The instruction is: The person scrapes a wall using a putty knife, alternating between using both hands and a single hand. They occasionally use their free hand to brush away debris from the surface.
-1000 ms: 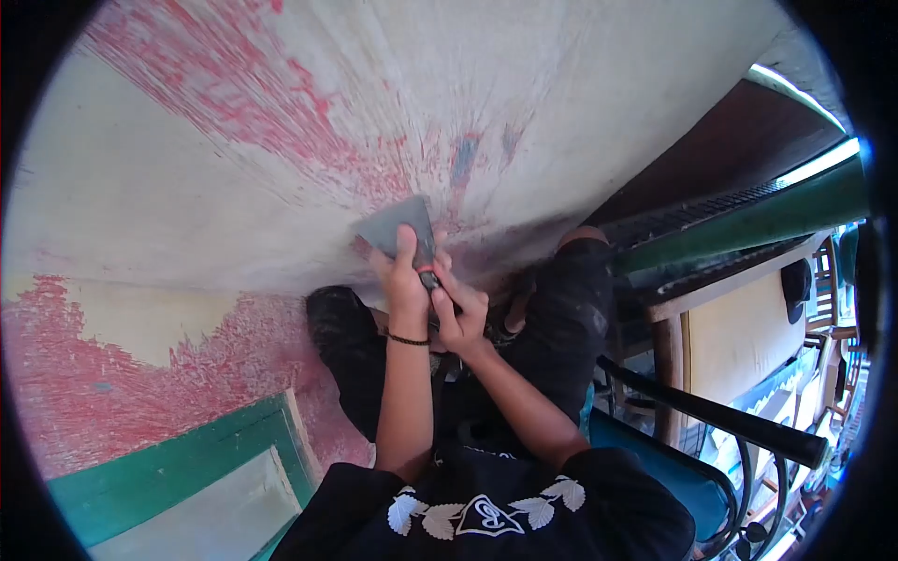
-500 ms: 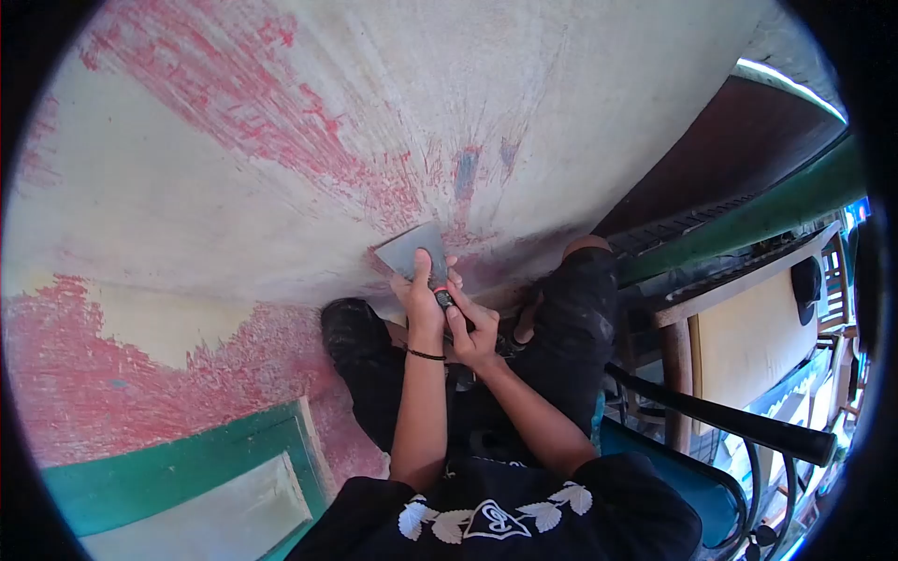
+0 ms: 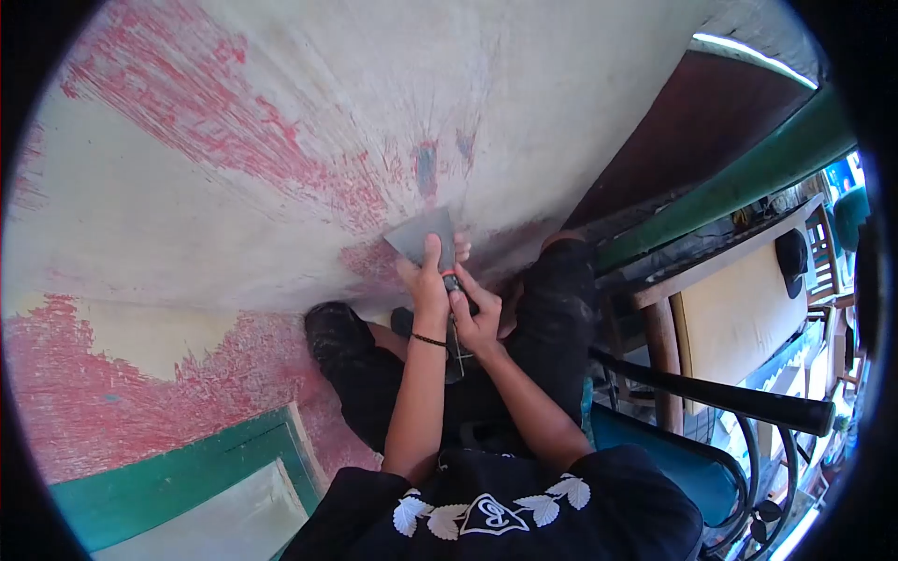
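A wide-bladed paint scraper (image 3: pixel 412 237) lies against the lower part of the wall (image 3: pixel 234 224), its grey blade pointing up and left. My left hand (image 3: pixel 426 285), with a dark bracelet at the wrist, is closed round the base of the blade, thumb laid along the metal. Just below it, my right hand (image 3: pixel 480 318) is wrapped round the dark handle, which has a red band near the blade. Some fingers of both hands are hidden behind the tool. Pink scratched streaks (image 3: pixel 360 201) and a blue-grey patch (image 3: pixel 426 166) mark the pale wall near the blade.
My bent knees (image 3: pixel 552 290) flank the hands close to the wall. A chair with a black armrest (image 3: pixel 730 397) stands at right, beside a wooden piece with a cream panel (image 3: pixel 739 323). Green-framed woodwork (image 3: pixel 178 477) is at lower left.
The view has shifted, so the wall marks sit further left. Both hands and the scraper have moved right along the wall, now nearer the blue-grey patch. The hold on the scraper is kept.
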### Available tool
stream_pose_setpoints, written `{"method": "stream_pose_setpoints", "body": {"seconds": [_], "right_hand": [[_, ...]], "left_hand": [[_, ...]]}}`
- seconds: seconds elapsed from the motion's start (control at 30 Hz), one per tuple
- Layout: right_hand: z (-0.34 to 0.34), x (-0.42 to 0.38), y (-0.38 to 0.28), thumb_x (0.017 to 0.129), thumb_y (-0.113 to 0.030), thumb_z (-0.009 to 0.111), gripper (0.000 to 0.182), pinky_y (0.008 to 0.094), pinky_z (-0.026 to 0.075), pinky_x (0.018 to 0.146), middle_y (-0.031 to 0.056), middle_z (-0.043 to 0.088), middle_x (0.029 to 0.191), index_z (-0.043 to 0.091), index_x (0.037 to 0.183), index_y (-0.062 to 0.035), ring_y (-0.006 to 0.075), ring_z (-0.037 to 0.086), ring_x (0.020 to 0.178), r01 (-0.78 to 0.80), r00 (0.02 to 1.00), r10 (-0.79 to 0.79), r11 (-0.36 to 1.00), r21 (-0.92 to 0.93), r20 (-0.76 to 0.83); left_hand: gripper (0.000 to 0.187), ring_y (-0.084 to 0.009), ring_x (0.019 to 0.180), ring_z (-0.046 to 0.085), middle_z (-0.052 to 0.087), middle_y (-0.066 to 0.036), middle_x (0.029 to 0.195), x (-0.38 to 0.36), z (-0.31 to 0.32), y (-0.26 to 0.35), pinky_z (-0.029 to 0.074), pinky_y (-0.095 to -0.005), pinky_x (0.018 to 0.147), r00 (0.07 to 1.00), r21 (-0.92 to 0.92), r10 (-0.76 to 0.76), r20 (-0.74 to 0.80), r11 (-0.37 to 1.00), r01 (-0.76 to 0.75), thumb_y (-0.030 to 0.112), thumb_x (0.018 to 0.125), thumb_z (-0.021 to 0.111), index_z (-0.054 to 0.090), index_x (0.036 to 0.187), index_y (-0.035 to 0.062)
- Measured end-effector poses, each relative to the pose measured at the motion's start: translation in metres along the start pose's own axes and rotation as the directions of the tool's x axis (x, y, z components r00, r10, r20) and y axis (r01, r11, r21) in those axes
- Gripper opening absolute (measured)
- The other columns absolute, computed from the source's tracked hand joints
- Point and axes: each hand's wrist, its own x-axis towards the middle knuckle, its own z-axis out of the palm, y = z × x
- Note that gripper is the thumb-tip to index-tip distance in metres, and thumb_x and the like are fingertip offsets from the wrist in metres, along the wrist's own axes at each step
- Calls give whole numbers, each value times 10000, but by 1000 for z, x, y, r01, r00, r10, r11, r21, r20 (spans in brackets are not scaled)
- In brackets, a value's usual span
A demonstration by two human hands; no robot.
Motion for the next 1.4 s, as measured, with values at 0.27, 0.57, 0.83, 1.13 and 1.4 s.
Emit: {"method": "stream_pose_setpoints", "body": {"seconds": [0.27,0.57,0.83,1.13,1.4], "right_hand": [[-9,17,-23,923,-69,622,390,319,543,880,212,747,1104,653,1298,35,223,746,963,-95,995,95,993,67,6],[-13,-4,-7,932,-59,615,400,314,542,884,207,750,1096,638,1320,33,197,731,975,-146,989,144,985,93,21],[-11,-5,-1,918,-31,606,393,334,537,903,232,743,1095,649,1302,37,229,737,1010,-153,988,152,985,77,8],[-8,26,-19,922,-22,603,395,313,540,883,214,748,1095,639,1309,54,214,737,970,20,999,-22,998,67,24],[-8,6,-16,919,-37,613,401,301,550,781,204,760,1026,654,1314,19,160,721,782,13,1000,-13,999,45,0]], "left_hand": [[408,-251,760,726,727,-175,925,-6,18,16,595,-323,675,1000,9,-24,5,1000,24,303,981,693,632,1067,-92],[404,-277,782,736,727,-200,941,-12,4,-7,621,-355,690,999,26,-11,-32,1000,12,282,987,682,644,1079,-109],[404,-258,756,731,725,-198,929,-11,1,-13,621,-331,672,998,28,-41,-51,999,42,286,982,691,625,1065,-103],[384,-291,750,729,718,-201,914,-5,20,23,620,-369,662,1000,-55,3,-27,998,-4,267,985,686,615,1068,-102],[431,-278,732,723,719,-197,934,-10,5,7,613,-358,642,999,-49,-11,-51,999,8,295,964,712,609,1096,-102]]}}
